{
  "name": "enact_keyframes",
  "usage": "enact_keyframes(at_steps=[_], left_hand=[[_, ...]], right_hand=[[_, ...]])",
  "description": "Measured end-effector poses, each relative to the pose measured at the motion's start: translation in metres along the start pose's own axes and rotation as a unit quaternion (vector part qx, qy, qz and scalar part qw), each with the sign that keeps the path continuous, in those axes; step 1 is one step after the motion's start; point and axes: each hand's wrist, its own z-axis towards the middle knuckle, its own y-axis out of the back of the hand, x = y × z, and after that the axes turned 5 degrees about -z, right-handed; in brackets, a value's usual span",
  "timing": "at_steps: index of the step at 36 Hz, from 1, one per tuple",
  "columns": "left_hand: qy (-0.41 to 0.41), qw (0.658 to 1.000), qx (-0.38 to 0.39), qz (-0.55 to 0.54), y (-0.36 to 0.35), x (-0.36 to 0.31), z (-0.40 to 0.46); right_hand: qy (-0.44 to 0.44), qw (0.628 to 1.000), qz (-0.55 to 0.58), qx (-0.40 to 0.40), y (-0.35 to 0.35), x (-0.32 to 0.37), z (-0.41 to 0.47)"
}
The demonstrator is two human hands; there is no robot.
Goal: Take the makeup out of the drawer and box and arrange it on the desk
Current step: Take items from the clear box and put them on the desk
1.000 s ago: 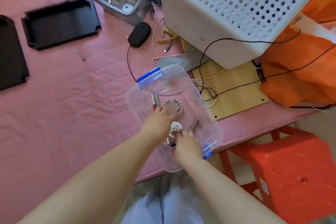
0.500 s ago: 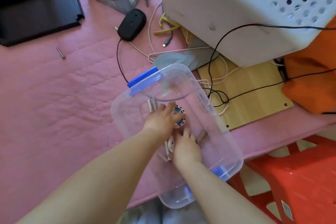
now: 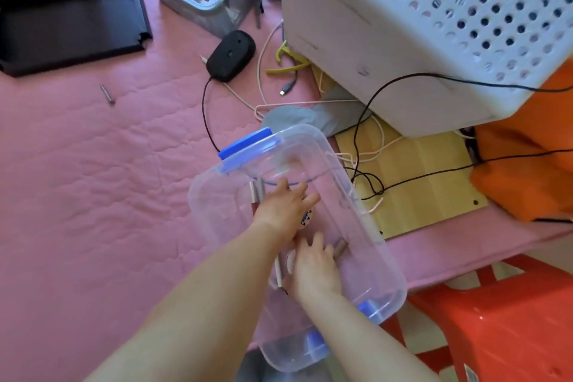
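Makeup (image 3: 307, 216) lies in the clear box (image 3: 366, 226); both hands reach in to gather it, left hand (image 3: 283, 206) fingers spread flat, right hand (image 3: 313, 267) fingers' grip unclear.

There is a single view, from a wide-angle camera worn on the person's head. It looks forward and steeply down onto the pink-covered desk (image 3: 93, 180), near enough that both forearms enter from the bottom of the frame and reach toward its middle. The desk's near edge runs across the lower right, with an orange stool (image 3: 496, 319) below it. The wide lens bends straight lines toward the borders.
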Motion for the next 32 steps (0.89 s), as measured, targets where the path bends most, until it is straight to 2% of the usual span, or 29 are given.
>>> enact_keyframes(at_steps=[5,8,13,17,24,29,32], left_hand=[[0.041,0.998,0.035,-0.024,0.016,-0.002,-0.035],[0.062,0.997,0.035,-0.033,0.028,-0.008,-0.064],[0.09,0.991,-0.037,-0.096,0.058,-0.023,-0.129],[0.136,0.973,-0.095,-0.163,0.08,-0.03,-0.189],[0.245,0.903,-0.212,-0.284,0.096,-0.028,-0.308],[0.344,0.816,-0.297,-0.358,0.08,-0.015,-0.402],[0.403,0.77,-0.319,-0.378,0.058,-0.004,-0.461]], right_hand=[[0.051,0.998,-0.015,0.023,0.043,-0.007,-0.036],[0.072,0.997,-0.021,-0.001,0.07,-0.012,-0.065],[0.105,0.994,-0.021,-0.037,0.104,-0.006,-0.114],[0.149,0.986,-0.036,-0.07,0.133,0.007,-0.157],[0.24,0.961,-0.092,-0.097,0.161,0.06,-0.233],[0.329,0.922,-0.166,-0.123,0.159,0.119,-0.293],[0.388,0.889,-0.197,-0.139,0.142,0.159,-0.326]])
